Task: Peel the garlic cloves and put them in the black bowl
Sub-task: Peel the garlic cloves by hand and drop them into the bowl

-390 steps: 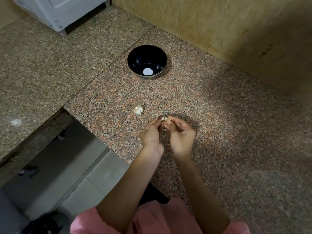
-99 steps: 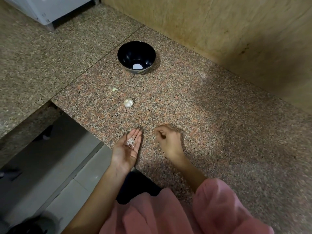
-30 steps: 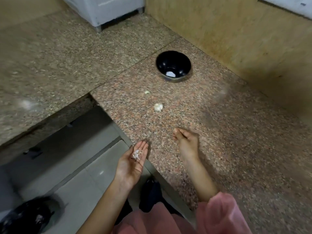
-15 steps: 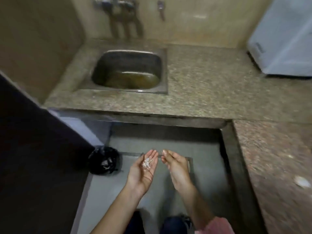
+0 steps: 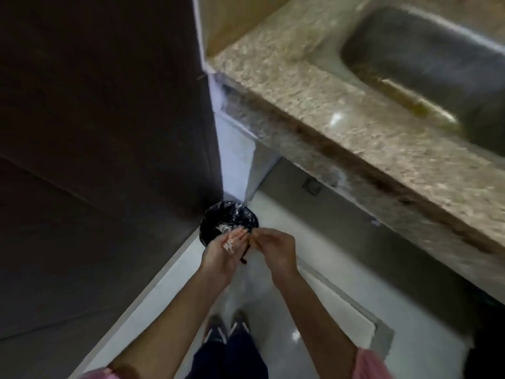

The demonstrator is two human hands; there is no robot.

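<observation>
Two hands over pale floor point(image 5: 341, 269), granite counter point(image 5: 341, 127) and steel sink point(image 5: 423, 50) right, sink cut off, dark panel point(image 5: 95, 119) left; left hand point(image 5: 222, 254) flat, palm up, garlic skins point(image 5: 228, 246) on it, above black-lined bin point(image 5: 218, 217); right hand point(image 5: 276, 248) fingers bent, blurred, I can't tell if pinching

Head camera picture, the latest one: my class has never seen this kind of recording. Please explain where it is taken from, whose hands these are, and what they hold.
There is no machine here. A person wears a camera on the head, looking down, so you see their own arms and feet. The left hand lies palm up with thin white garlic skins on it, above a black-lined bin on the floor. The right hand reaches toward the left fingertips with its fingers loosely bent. The picture is too blurred to tell whether it pinches anything. To the right runs a speckled stone counter with a metal sink.
</observation>
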